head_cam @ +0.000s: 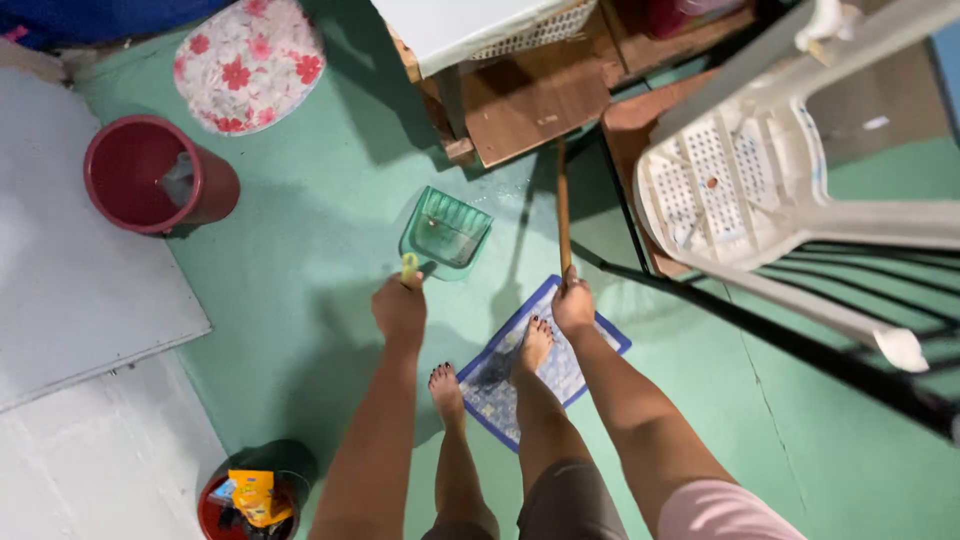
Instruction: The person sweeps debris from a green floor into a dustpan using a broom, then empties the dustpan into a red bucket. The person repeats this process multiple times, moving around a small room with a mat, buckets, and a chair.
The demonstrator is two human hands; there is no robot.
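Looking straight down at a green floor, both hands are busy. The left hand is closed around the yellow handle of a green dustpan, and the pan lies just ahead of that hand, its tray flat on the floor and angled a little to the right, mouth facing away from the person toward the low wooden furniture. The right hand is closed around a thin brown broom stick, whose long axis runs almost straight away from the hand, nearly up the picture, toward that furniture; the brush end is lost in shadow, so I cannot tell exactly where it touches down.

So the stick stands just to the right of the pan, close but apart, with a strip of bare floor between them. The left hand is clearly the nearer one to the pan. One bare foot rests on a blue-edged mat. A red bucket sits well off to the left, a white plastic chair to the right.
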